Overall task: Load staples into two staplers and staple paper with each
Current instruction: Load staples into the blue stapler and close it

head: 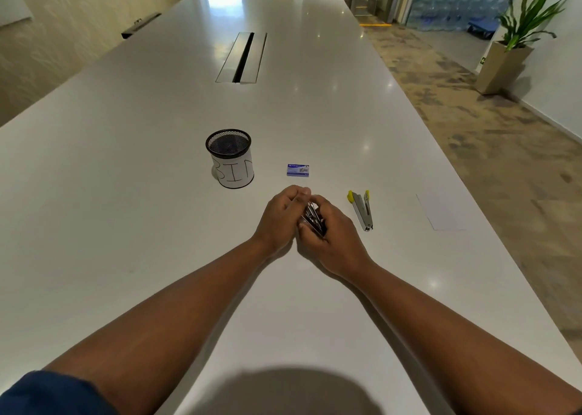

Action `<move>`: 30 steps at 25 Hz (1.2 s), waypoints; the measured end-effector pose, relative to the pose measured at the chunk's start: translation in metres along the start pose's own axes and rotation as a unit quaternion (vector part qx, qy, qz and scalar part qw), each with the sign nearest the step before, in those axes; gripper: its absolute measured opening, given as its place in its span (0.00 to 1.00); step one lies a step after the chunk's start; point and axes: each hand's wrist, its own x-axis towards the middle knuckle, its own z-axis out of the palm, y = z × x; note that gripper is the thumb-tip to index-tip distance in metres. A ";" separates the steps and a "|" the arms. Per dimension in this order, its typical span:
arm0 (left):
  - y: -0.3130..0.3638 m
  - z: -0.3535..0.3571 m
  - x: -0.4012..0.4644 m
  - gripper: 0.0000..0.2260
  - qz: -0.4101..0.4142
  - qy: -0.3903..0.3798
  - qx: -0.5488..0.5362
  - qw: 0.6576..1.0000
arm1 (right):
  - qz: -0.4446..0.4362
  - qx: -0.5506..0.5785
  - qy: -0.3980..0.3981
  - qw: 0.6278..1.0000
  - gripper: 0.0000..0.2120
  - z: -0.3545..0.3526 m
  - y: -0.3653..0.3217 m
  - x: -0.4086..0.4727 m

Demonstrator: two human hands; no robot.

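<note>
**Both hands on stapler no. 1 — loading step, by the look of it**

Left hand and right hand are both curled round a small metal stapler w/ dark parts, held just off the table at centre. Fingers closed on it from either side; only a sliver of shiny metal shows between them, so can't tell if the tray is open or if staples are in yet.

Where the rest sits, clock-wise from the hands:
- Staple box, blue, at 12 o'clock, near, looks closed.
- Second stapler, yellow-tipped, at 3 o'clock, lying hinged open on the table, untouched.
- Paper further out at 3 o'clock, well apart, flat.
- Mesh cup marked "BIN" at 11 o'clock.

Doing this step well (my read): 
- Keep one hand as the clamp on the base, let the other do the fine work, i.e. swing the top fully back before reaching for staples.
- Box is closed, so one hand prob. has to let go; set the stapler down open, not shut.
- Strip goes in legs down, pushed to the front.
- Risk: the strip breaks up if pinched hard. Hold it by the ends, lightly.
</note>
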 end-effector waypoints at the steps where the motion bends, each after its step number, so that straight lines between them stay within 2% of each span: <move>1: 0.000 0.000 0.001 0.10 0.000 0.007 0.011 1.000 | 0.012 -0.016 0.002 1.000 0.20 0.000 0.000 0.000; 4: 0.001 -0.002 0.002 0.09 0.006 0.028 0.045 0.999 | 0.045 -0.085 -0.007 0.995 0.27 0.001 0.001 -0.001; 9: 0.005 0.000 0.002 0.17 0.003 0.058 0.040 0.998 | 0.004 -0.183 -0.028 0.983 0.24 0.003 -0.001 -0.001; 14: 0.007 0.003 0.003 0.14 0.037 0.079 0.130 0.988 | 0.008 -0.191 -0.040 0.981 0.23 0.003 -0.001 -0.001; 18: 0.005 0.002 0.003 0.14 0.048 0.086 0.160 0.982 | 0.006 -0.186 -0.046 0.981 0.25 0.002 -0.004 -0.001; 22: 0.006 0.003 0.003 0.15 0.048 0.083 0.150 0.984 | 0.000 -0.173 -0.043 0.984 0.22 0.002 -0.005 -0.002; 26: 0.003 0.003 0.003 0.16 0.018 0.071 0.051 0.996 | 0.017 -0.149 -0.032 0.988 0.21 0.002 -0.004 -0.002; 30: 0.001 0.003 0.002 0.17 0.020 0.041 0.012 0.999 | 0.036 -0.137 -0.004 0.990 0.14 0.001 -0.007 -0.003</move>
